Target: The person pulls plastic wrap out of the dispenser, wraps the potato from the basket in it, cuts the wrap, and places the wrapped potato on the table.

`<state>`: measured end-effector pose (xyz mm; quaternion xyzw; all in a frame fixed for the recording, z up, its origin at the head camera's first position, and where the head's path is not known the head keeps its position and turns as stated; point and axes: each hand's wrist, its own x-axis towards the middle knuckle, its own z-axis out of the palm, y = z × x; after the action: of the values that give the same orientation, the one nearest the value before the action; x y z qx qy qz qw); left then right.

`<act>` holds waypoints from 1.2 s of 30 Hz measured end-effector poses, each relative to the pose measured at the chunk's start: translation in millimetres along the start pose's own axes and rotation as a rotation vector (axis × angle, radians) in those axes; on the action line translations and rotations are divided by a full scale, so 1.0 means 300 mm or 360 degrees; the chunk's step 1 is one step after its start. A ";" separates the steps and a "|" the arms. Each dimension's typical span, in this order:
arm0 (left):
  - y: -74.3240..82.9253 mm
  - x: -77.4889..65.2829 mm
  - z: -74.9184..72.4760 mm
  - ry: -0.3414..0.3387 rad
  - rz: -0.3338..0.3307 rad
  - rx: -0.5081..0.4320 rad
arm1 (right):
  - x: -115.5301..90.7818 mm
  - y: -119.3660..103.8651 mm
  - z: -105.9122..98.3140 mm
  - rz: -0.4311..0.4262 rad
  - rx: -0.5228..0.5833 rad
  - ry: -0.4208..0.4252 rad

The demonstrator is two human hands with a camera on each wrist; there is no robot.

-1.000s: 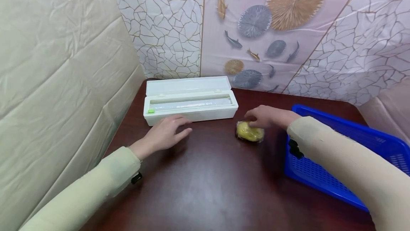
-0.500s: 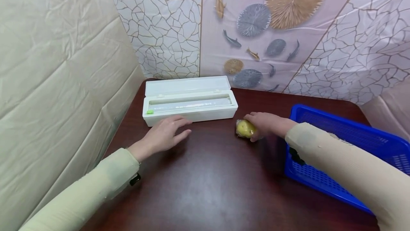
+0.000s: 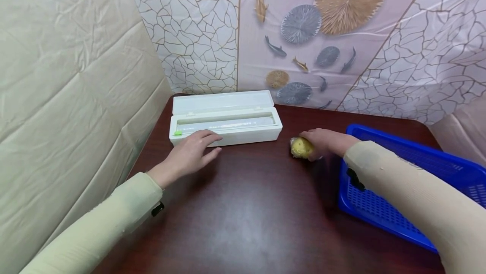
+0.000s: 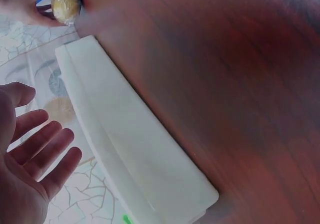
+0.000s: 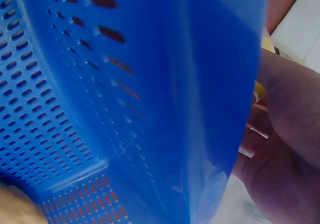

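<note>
My right hand (image 3: 328,141) grips a yellow, rounded piece of produce (image 3: 301,147) wrapped in clear cling film, its fingers over the top and right side. The left wrist view shows the same wrapped produce (image 4: 65,5) at the top left; in the right wrist view the basket wall largely hides it. Fingers spread and holding nothing, my left hand (image 3: 190,153) hovers at the front left of a white cling film dispenser (image 3: 250,134). The dispenser's lid (image 3: 224,101) is up, and a film roll (image 3: 228,124) lies inside.
A blue perforated plastic basket (image 3: 425,160) stands to the right, partly beneath my right forearm. A tan rounded shape (image 5: 17,206) shows at its lower left in the right wrist view. Patterned cloth walls (image 3: 197,33) border the dark brown table (image 3: 235,206).
My right hand has closed round the wrapped produce, turned it and shifted it rightward, towards the basket. My left hand has drawn slightly left.
</note>
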<state>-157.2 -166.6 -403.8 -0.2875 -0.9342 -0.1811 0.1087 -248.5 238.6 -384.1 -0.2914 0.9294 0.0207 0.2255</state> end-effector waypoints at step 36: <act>-0.196 0.031 -0.068 -0.0244 -0.0301 0.0411 | 0.182 -0.268 -0.096 -0.0357 -0.0222 0.0625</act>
<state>-196.8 -215.4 -398.4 -0.1949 -0.9781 -0.0465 0.0557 -255.7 138.0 -374.2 -0.4063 0.9135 0.0027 0.0207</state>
